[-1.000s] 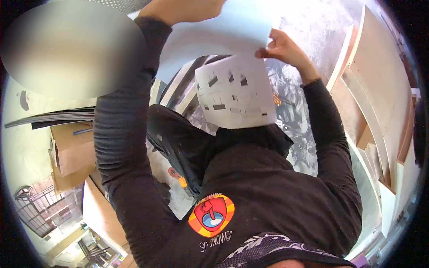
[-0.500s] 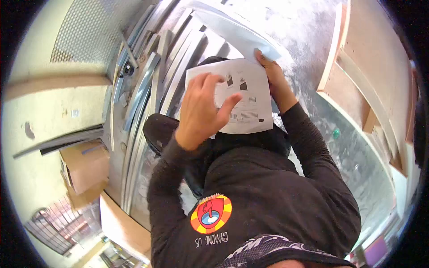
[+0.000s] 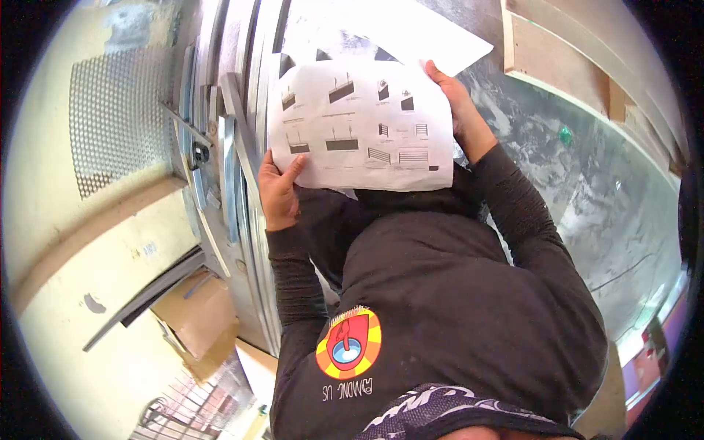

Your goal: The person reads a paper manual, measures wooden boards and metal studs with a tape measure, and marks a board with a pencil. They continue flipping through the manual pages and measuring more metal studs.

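A printed paper sheet (image 3: 352, 172) with small dark drawings of panels and slatted frames lies spread open above my lap. My left hand (image 3: 281, 192) grips its left edge, thumb on the front and fingers behind. At the right edge, my right hand (image 3: 468, 117) is closed on the paper, its thumb showing by the upper corner and most of its fingers hidden behind. Another white sheet (image 3: 458, 40) sticks out beyond the top of the printed one, its corner pointing right, close to my right thumb.
Long metal bars (image 3: 249, 132) lie along my left side, beside a perforated metal panel (image 3: 121, 121). Lower left are a cardboard box (image 3: 196, 315) and dark strips (image 3: 147, 290). A wooden frame (image 3: 557, 62) stands upper right, near a small green thing (image 3: 565, 135) on the grey surface.
My left hand has moved from over the page to its left edge and taken hold there. The printed sheet now spreads wider, showing more drawings. The view has shifted.
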Action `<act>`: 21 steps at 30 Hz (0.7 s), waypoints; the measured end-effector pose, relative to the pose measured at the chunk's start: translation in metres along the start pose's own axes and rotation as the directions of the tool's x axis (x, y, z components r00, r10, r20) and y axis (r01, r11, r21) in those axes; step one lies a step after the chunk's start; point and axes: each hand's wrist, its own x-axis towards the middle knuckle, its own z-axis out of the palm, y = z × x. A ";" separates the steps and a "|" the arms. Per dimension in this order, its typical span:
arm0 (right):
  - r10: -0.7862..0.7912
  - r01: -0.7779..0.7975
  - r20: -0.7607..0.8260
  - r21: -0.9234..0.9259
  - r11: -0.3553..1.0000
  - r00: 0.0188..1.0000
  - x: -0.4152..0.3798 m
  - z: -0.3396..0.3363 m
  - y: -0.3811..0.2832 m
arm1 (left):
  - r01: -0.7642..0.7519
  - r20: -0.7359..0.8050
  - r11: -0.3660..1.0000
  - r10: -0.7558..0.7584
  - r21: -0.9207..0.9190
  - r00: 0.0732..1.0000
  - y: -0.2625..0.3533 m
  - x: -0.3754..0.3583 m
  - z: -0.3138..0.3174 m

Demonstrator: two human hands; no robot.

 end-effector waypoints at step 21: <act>-0.257 0.261 -0.063 0.068 0.963 0.964 -0.035 -0.076 -0.024 | -0.191 0.280 0.909 0.087 0.371 0.956 0.016 0.012 0.070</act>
